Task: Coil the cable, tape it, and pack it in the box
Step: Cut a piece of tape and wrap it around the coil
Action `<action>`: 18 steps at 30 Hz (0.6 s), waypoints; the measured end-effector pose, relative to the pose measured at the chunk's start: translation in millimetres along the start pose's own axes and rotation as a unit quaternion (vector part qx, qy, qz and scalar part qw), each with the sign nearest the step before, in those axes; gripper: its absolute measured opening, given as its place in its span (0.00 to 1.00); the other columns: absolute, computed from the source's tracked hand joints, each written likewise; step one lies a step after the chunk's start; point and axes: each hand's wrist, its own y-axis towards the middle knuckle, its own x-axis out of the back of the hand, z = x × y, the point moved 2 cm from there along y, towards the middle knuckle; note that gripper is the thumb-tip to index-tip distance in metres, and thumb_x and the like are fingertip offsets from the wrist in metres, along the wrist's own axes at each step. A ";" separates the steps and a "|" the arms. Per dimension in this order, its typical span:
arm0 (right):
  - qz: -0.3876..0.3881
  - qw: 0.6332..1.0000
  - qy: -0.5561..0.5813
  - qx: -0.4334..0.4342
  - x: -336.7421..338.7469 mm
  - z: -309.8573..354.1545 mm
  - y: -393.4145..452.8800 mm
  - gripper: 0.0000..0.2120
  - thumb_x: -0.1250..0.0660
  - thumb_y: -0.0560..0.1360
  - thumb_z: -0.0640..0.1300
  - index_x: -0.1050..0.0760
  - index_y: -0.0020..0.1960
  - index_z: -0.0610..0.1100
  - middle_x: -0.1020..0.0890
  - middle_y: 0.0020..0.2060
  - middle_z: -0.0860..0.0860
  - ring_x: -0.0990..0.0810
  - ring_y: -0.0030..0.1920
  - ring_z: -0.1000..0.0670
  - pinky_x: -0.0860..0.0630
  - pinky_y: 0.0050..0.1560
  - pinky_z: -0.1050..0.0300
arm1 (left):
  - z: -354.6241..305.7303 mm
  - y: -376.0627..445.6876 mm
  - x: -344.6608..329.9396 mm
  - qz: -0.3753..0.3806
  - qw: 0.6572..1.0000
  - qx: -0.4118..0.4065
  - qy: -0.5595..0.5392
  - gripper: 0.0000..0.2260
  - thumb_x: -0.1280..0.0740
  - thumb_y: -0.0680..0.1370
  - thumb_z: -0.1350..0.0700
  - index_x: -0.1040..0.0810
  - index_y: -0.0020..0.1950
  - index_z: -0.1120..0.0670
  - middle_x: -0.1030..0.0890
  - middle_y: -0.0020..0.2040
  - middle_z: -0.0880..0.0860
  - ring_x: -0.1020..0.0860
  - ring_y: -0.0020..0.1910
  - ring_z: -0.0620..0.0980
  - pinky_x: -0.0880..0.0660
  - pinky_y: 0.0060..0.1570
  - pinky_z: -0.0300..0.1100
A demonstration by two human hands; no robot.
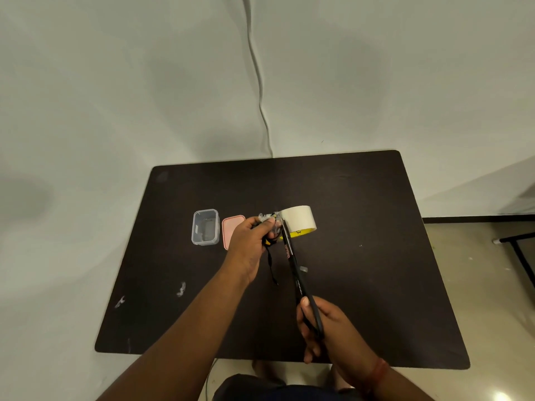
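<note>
Above desk (362, 212) centre: bunched black cable (268, 241), loose end dangling toward 6 o'clock | left hand (251, 244) fingers closed round cable | right hand (324, 328) fingers through handles of scissors (292, 261), blades near-closed, tips at cable | tape roll (299, 219) at 2 o'clock | pink lid (230, 227), open clear box (205, 227) at 9 o'clock

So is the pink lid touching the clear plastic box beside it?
Apart. The head view shows a strip of dark table between the clear plastic box and the pink lid.
</note>
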 end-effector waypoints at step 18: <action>-0.032 0.999 -0.006 0.002 -5.9 -3.4 1.5 0.14 0.39 0.80 0.49 0.26 0.44 0.39 0.27 0.30 0.47 0.32 0.25 0.51 0.26 0.28 0.55 | 6.6 0.0 -5.3 -0.031 0.997 -0.036 0.064 0.05 0.31 0.78 0.56 0.18 0.49 0.56 0.20 0.32 0.48 0.22 0.41 0.48 0.24 0.60 0.58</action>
